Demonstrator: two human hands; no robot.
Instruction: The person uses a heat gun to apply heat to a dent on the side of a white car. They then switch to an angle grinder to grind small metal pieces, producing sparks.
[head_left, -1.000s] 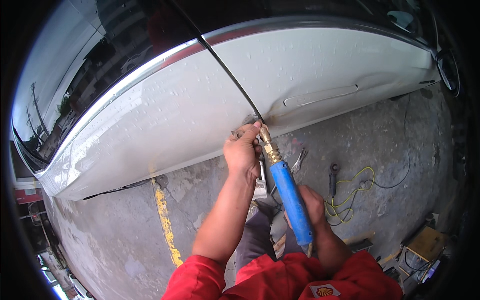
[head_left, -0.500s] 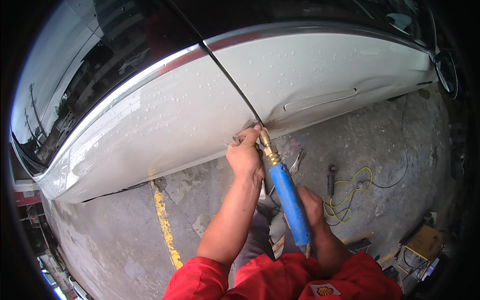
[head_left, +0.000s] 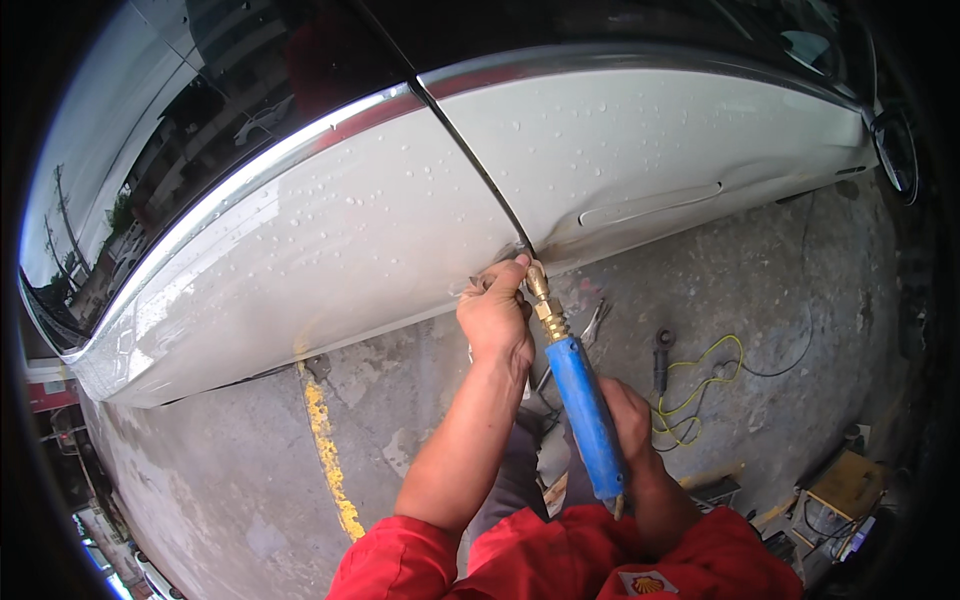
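Left of the dark seam (head_left: 470,160) between the car doors runs a white panel (head_left: 300,250) beaded with water; below it, down-left of the seam, a yellow line (head_left: 325,450) marks the floor. Right of the seam are a dented white panel (head_left: 650,125), then, lower, metal pliers (head_left: 596,322), a black tool (head_left: 661,362), a yellow cord (head_left: 718,350) and, far right, a side mirror (head_left: 895,150).

The left hand (head_left: 497,315), at the seam's lower end, has its fingers curled in on small grey pieces (head_left: 483,283), thumb toward the seam. The right hand (head_left: 628,415), farther down-right, is closed around the blue tool (head_left: 585,420), whose brass end reaches up beside the left thumb, just below the seam.

The left hand covers the panel behind it; the grey pieces are hard to identify. The right fingertips are hidden behind the blue tool.
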